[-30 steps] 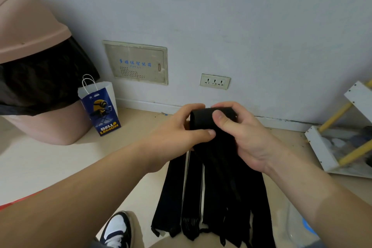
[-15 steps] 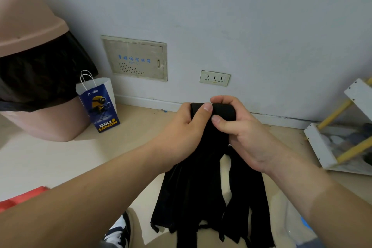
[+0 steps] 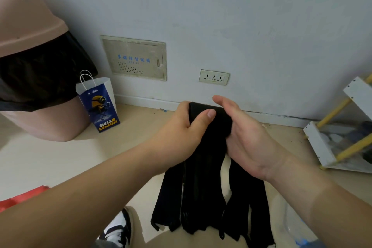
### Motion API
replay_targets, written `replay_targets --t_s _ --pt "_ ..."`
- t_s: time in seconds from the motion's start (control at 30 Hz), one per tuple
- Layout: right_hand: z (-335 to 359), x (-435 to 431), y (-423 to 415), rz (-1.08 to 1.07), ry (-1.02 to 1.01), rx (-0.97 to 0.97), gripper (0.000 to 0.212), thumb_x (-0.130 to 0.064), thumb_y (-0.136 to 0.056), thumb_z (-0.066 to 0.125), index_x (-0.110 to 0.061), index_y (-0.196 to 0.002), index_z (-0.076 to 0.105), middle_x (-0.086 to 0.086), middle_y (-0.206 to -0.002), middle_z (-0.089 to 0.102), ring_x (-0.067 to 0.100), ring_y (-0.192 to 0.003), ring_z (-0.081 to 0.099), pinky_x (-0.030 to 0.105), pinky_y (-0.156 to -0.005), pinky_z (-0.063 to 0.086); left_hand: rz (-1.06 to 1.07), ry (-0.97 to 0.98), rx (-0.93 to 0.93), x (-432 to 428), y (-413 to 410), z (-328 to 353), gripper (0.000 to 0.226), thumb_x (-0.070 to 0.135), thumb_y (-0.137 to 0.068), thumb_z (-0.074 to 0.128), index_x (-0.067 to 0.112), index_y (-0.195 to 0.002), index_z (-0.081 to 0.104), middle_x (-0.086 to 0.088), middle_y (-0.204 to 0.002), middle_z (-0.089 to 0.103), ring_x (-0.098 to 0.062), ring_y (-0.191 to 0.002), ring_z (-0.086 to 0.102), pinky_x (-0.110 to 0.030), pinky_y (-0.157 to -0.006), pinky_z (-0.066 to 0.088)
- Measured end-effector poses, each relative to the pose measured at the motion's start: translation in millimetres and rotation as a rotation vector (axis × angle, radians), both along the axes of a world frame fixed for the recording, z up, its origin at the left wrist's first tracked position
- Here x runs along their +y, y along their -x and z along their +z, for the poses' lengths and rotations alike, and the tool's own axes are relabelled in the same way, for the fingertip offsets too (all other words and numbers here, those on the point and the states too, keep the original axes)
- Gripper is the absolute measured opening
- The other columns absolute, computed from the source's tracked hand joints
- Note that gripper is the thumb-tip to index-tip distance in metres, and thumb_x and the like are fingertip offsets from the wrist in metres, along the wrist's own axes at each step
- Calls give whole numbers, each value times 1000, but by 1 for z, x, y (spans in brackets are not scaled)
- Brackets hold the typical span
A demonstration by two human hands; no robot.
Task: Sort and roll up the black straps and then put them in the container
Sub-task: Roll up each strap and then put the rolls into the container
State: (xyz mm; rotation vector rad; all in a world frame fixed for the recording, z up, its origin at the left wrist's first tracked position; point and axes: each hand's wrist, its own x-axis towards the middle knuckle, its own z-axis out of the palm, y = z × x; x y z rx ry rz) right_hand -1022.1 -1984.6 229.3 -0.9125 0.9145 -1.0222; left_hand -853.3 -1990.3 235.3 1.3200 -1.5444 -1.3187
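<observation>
A bundle of black straps [image 3: 203, 197] hangs in front of me, its top wound into a thick black roll [image 3: 219, 121]. My left hand [image 3: 181, 133] grips the roll's left end, thumb across the front and fingers behind. My right hand [image 3: 247, 137] lies flat along the roll's right side, fingers straight and pressing it. The loose ends of several straps dangle down toward my lap. A clear plastic container [image 3: 291, 225] shows at the bottom right, partly hidden by my right forearm.
A pink bin [image 3: 36, 78] with a black liner stands at the left, with a blue and white paper bag [image 3: 98, 104] beside it. A white and yellow rack [image 3: 342, 133] sits at the right. My shoe [image 3: 118, 227] is below. A red object [image 3: 22, 197] lies at far left.
My right hand has released its pinch on the roll and opened flat against its right side. My left thumb has shifted across the front of the roll. The hanging straps have swung a little.
</observation>
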Motion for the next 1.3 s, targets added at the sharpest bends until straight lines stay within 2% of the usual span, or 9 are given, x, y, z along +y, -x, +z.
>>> replay_targets --t_s 0.17,0.27,0.47,0.6,0.77,0.97,1.13,1.23,1.3 --pt "-6 -8 5 84 -44 188 68 -73 -103 28 -30 -143 61 2 -133 75 20 -126 70 46 -114 47 -52 91 18 -7 -13 3 21 35 -101 65 25 -120 63 5 -101 73 -3 -88 72 -18 -72 55" --pt "-5 -11 12 103 32 358 70 -78 -95 40 -27 -129 75 7 -122 78 26 -113 75 52 -105 55 -83 139 53 -11 -17 4 19 24 -102 66 22 -121 63 5 -101 72 -4 -88 70 -19 -75 56" --pt "-10 -13 13 14 79 277 67 -64 -86 73 -18 -133 68 12 -125 77 32 -118 74 52 -98 58 -134 90 120 -14 -24 8 31 16 -99 70 24 -128 63 4 -109 71 -13 -102 73 -34 -92 63" --pt "-12 -13 12 -44 144 244 56 -48 -81 75 -19 -129 68 12 -118 79 31 -112 76 41 -88 61 -117 -116 198 -13 -21 5 40 38 -93 77 35 -130 63 2 -123 73 -21 -110 75 -54 -99 60" --pt "-14 -11 11 -28 387 433 32 -20 -92 79 -28 -121 69 5 -114 76 19 -109 73 31 -94 59 -189 -382 248 -17 -15 -1 65 78 -96 42 31 -134 67 2 -125 77 -18 -114 74 -46 -101 58" --pt "-11 -9 9 -5 385 414 50 2 -90 78 -33 -125 69 2 -120 73 27 -110 72 32 -89 61 -58 -232 169 -25 -17 -6 60 68 -89 69 21 -126 66 -2 -114 79 -22 -105 78 -47 -95 62" --pt "1 -8 4 65 41 137 54 -26 -87 85 -20 -137 66 13 -133 72 33 -111 75 46 -84 65 15 -116 276 -26 -15 -4 43 46 -86 83 23 -118 67 0 -104 76 -17 -95 76 -40 -87 63" --pt "3 -10 5 158 -88 169 62 -67 -94 56 -24 -136 70 11 -135 73 34 -124 71 56 -103 57 -35 -48 261 -24 -14 -5 38 41 -87 81 29 -119 64 0 -101 74 -19 -92 74 -42 -85 64" --pt "3 -11 6 206 -120 191 67 -74 -95 46 -27 -137 69 9 -135 73 33 -126 70 59 -108 53 -68 -28 242 -23 -14 -4 38 42 -85 80 34 -118 62 -4 -108 73 -26 -98 75 -46 -86 65"
